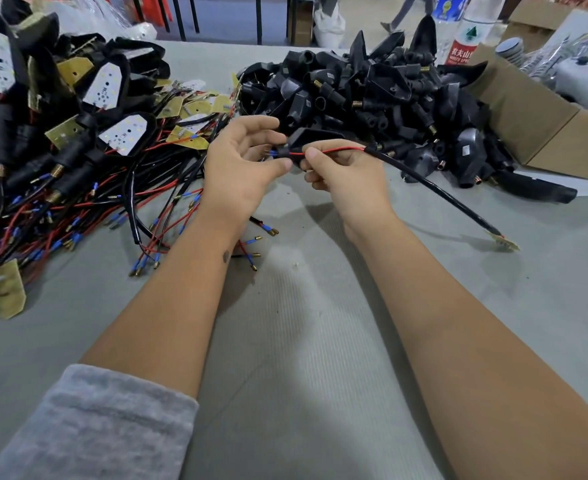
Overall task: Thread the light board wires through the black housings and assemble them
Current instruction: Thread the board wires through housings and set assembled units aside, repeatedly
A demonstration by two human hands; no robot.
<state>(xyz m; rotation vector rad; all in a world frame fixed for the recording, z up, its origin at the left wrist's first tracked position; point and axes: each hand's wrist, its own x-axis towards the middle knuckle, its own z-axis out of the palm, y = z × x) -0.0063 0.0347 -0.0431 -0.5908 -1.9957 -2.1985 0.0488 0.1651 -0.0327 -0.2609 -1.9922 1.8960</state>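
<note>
My left hand [240,161] grips a black housing [311,138] at its narrow end, above the middle of the grey table. My right hand [341,171] pinches the red wire [337,150] that runs into that housing. Blue-tipped wire ends [272,153] show at the housing's left end. The wire joins a black sheathed cable [434,187] that slopes down to the right. A small yellow light board [503,241] hangs at the cable's end, touching the table.
A heap of empty black housings [372,88] lies behind my hands. At the left is a pile of light boards with red and black wires [77,174], some in housings. A cardboard box [545,126] stands at the right, with bottles [465,32] behind it.
</note>
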